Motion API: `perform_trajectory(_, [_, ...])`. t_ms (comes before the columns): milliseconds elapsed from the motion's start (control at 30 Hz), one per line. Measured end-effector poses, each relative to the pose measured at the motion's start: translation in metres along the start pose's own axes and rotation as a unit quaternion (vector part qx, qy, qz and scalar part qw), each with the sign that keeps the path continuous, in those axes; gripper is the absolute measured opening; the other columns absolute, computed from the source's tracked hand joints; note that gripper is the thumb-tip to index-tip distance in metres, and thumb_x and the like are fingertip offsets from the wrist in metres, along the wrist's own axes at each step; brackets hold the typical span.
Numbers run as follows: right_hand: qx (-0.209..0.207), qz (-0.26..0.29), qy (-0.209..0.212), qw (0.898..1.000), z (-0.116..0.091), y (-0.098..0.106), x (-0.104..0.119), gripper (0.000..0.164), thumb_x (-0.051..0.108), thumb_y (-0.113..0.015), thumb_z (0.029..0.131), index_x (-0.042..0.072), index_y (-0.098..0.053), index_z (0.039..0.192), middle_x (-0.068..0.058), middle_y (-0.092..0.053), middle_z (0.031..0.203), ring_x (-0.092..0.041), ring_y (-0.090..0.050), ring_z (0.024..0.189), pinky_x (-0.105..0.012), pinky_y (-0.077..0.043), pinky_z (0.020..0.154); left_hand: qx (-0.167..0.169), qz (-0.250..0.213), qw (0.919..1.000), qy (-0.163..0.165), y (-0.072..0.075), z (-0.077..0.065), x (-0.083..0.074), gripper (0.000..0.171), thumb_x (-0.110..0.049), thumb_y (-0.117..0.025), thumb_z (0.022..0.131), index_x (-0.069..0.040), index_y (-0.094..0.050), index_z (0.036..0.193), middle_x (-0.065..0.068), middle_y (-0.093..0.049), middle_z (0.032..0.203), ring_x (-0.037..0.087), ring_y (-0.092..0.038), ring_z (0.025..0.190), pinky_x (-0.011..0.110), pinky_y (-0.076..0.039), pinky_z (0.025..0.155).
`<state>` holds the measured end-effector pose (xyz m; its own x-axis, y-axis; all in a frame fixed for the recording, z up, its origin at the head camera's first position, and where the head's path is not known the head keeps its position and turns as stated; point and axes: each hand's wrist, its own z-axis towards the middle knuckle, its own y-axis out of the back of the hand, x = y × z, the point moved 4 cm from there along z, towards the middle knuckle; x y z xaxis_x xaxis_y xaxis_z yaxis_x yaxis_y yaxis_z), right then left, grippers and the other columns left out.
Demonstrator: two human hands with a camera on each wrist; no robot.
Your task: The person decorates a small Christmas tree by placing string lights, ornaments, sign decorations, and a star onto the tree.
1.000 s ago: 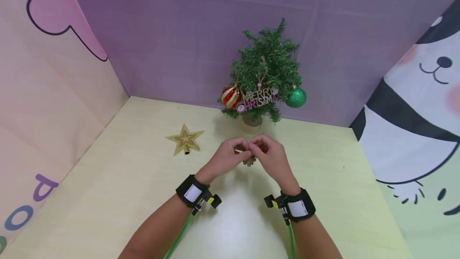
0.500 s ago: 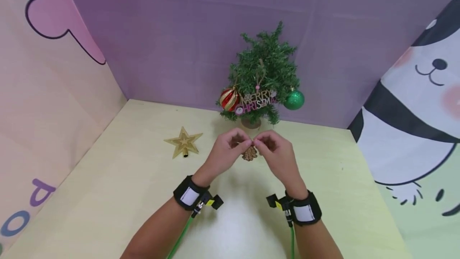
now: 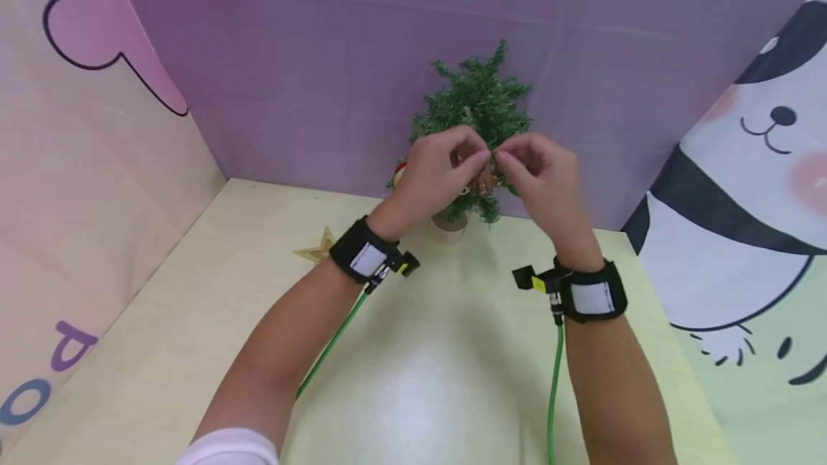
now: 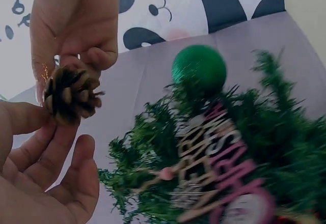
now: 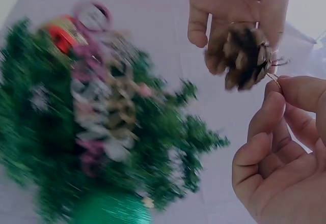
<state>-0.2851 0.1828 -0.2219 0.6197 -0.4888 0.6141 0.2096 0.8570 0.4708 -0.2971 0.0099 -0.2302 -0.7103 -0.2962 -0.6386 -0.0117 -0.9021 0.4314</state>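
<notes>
Gold thread [image 5: 275, 83], thin and loosely looped, is pinched between the thumb and forefinger of the right hand [image 3: 549, 181]. The left hand [image 3: 431, 171] brings its thumb and forefinger together just beside those fingertips; it seems to pinch too, though whether it grips the thread or a scale of the cone is hidden. Right by both sets of fingertips is the pine cone [image 5: 244, 61], held in the air above the surface [image 3: 400, 393], towards its far edge, and apart from the tree [image 3: 474, 102].

The cone is probably light, its woody scales stiff, dry and rough rather than slippery, but their tips could chip under a hard squeeze. The thread looks limp and easily lost, so the loop seems the best hold; a gentle grip round the cone's middle would steady it.

Farther out, the tree stands near the surface's far edge, bearing a green ball [image 4: 199, 68] and a lettered sign [image 4: 242, 183]. A gold star [image 3: 318, 248] lies nearer the far left corner, partly hidden by the left wrist strap [image 3: 352, 250].
</notes>
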Motion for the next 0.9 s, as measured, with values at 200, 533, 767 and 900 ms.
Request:
perform_trajectory(200, [-0.002,-0.067,-0.019,0.998,0.052,0.014,-0.001,0.025,0.023,-0.067,0.104,0.001,-0.074,0.110,0.019,-0.065,0.080,-0.001,-0.056,0.069,-0.018,-0.044,0.065,0.008,0.074,0.9970,0.020,0.011,0.057,-0.001,0.020,-0.023,-0.063,0.107,-0.008,-0.076,0.105,0.003,-0.072,0.088,0.010,-0.057,0.068,0.022,-0.043,0.066])
perform_trajectory(533, [0.056,-0.156,-0.082,0.983,0.081,0.009,-0.027,0.029,0.030,-0.062,0.107,0.006,-0.072,0.118,-0.010,-0.070,0.099,-0.009,-0.056,0.080,-0.025,-0.044,0.072,0.039,0.152,0.9839,0.086,0.003,0.085,0.020,0.022,-0.024,-0.059,0.108,-0.010,-0.076,0.105,0.003,-0.071,0.098,0.013,-0.058,0.073,0.024,-0.047,0.074])
perform_trajectory(767, [0.047,-0.178,-0.078,0.980,0.086,0.008,-0.032,0.028,0.025,-0.059,0.108,0.004,-0.071,0.121,-0.016,-0.074,0.113,-0.020,-0.065,0.092,-0.025,-0.048,0.075,0.017,0.185,0.9792,0.082,0.000,0.091,0.027,0.022,-0.024,-0.060,0.108,-0.010,-0.076,0.104,0.005,-0.073,0.100,0.014,-0.059,0.082,0.026,-0.047,0.077])
perform_trajectory(900, [0.032,-0.200,-0.064,0.977,0.086,0.007,-0.033,0.024,0.018,-0.058,0.108,0.001,-0.071,0.119,-0.019,-0.075,0.115,-0.030,-0.069,0.099,-0.034,-0.053,0.082,0.025,0.209,0.9749,0.073,-0.004,0.092,0.028,0.023,-0.025,-0.058,0.109,-0.011,-0.076,0.104,0.004,-0.071,0.094,0.014,-0.059,0.079,0.026,-0.045,0.075])
